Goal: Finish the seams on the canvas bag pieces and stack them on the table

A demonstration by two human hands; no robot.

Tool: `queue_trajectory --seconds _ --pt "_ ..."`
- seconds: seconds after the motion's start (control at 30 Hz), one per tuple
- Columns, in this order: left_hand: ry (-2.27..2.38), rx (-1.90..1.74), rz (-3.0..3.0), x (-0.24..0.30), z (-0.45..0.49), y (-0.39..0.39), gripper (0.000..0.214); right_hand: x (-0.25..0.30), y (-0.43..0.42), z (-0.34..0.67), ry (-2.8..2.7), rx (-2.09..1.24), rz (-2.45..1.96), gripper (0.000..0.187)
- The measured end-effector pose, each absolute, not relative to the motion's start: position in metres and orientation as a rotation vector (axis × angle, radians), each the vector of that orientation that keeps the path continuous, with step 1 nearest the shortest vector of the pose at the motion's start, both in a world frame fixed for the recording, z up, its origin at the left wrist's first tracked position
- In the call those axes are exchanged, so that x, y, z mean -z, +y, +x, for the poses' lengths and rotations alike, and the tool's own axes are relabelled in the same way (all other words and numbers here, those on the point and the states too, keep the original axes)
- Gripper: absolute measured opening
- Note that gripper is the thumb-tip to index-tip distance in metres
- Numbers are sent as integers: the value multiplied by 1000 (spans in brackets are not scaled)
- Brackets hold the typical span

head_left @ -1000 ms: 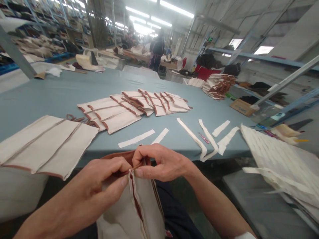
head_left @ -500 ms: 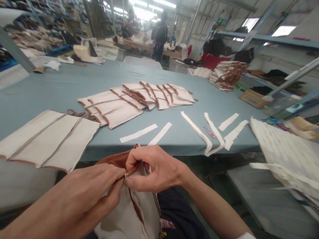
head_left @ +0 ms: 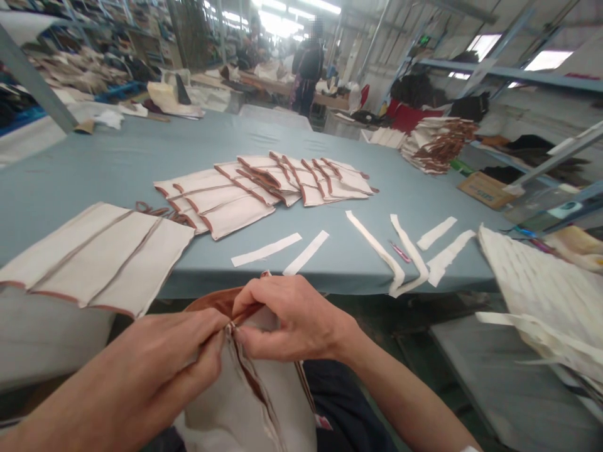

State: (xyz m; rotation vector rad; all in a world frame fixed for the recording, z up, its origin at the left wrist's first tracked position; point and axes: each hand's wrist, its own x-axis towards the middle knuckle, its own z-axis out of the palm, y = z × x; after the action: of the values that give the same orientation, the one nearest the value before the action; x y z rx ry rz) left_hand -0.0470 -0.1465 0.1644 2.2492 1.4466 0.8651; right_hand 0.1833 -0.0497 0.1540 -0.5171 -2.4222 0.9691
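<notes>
A cream fabric piece with brown edging (head_left: pixel 249 402) hangs over my lap, a dark seam running down its front. My left hand (head_left: pixel 183 351) pinches its upper edge where that seam meets the brown border. Close beside it, my right hand (head_left: pixel 292 320) grips the same edge between thumb and fingers. The brown inner side (head_left: pixel 211 300) shows behind my fingers. Exactly what lies between the fingertips at the seam is hidden.
Similar cream pieces (head_left: pixel 235 216) lie overlapped on the blue-green table (head_left: pixel 330 251), another (head_left: pixel 103 251) at its left edge. White strips (head_left: pixel 266 250) and a small pink tool (head_left: pixel 399 252) lie nearer. White material (head_left: pixel 527 276) stands right. A person (head_left: pixel 306 69) is in the background.
Both hands have shifted slightly left with the fabric's edge, still pinching it. More of the fabric's front and seam shows below them. The camera view has turned a little.
</notes>
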Motion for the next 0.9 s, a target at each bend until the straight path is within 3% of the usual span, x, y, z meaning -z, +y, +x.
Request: queue_trajectory --seconds 0.1,0.23,0.37,0.53,0.9 --pt "1324 -818 2263 -173 -43 -146 36 -159 -60 180 -2438 -754 -476 12" --pt "1343 -881 2253 -176 -41 -147 33 -166 -66 177 -2437 -598 -453 12" --pt "1317 -815 2204 -176 -44 -149 38 -169 -59 177 -2410 -884 -419 4" --pt "1332 -746 2110 -173 -48 -151 46 -170 -53 176 -2305 -1291 -508 8" --pt "1325 -723 2027 -167 -47 -148 49 -176 -48 173 -2162 -1660 -466 13"
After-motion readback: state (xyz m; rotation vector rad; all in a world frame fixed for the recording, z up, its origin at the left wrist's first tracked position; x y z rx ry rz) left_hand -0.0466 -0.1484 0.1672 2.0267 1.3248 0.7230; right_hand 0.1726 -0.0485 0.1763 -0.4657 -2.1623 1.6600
